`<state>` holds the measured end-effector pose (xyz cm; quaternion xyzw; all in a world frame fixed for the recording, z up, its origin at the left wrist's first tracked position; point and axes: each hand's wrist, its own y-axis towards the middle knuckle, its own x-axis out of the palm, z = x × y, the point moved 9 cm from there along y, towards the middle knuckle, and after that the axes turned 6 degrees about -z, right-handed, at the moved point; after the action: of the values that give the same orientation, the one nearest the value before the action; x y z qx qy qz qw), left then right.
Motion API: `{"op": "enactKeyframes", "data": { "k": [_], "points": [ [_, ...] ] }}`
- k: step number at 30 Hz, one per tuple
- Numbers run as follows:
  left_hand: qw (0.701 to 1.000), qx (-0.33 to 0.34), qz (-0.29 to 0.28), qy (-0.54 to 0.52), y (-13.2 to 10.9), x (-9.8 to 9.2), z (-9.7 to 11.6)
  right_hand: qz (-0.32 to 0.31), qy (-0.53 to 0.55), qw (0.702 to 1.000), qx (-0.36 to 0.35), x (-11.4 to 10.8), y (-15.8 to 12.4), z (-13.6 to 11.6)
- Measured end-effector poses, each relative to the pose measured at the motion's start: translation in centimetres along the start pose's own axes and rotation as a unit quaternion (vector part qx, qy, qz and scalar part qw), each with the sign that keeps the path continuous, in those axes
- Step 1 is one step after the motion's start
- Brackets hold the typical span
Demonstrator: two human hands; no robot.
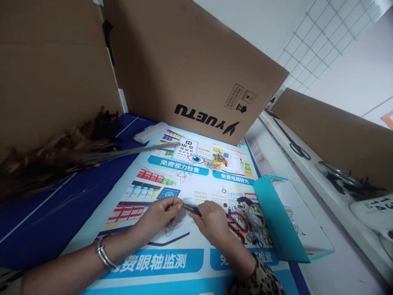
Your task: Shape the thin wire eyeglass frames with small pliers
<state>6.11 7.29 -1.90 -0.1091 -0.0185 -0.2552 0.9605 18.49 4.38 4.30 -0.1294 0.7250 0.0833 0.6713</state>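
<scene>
My left hand is closed in a pinch on a thin wire piece over the printed poster. A metal bracelet sits on that wrist. My right hand is closed round small dark pliers, whose tip meets the wire at my left fingertips. Red-handled scissors lie just right of my right hand, beside a tape roll and several small wire rings.
A feather duster lies at the left on the blue table. Cardboard sheets stand behind. A teal-edged open box sits at the right. More wire pieces lie further up the poster. Black scissors rest on the white ledge.
</scene>
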Motion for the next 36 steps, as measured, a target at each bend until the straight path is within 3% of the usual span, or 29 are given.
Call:
{"op": "enactKeyframes", "data": {
  "k": [18,36],
  "points": [
    [0.995,0.044,-0.012,0.09,-0.1,-0.2,1.2,-0.037,-0.017,0.999,0.019,0.7,0.0,-0.4],
    [0.991,0.058,-0.042,0.112,-0.2,0.2,1.8,-0.108,0.02,0.994,0.025,1.8,-0.1,-0.2]
  ]
}}
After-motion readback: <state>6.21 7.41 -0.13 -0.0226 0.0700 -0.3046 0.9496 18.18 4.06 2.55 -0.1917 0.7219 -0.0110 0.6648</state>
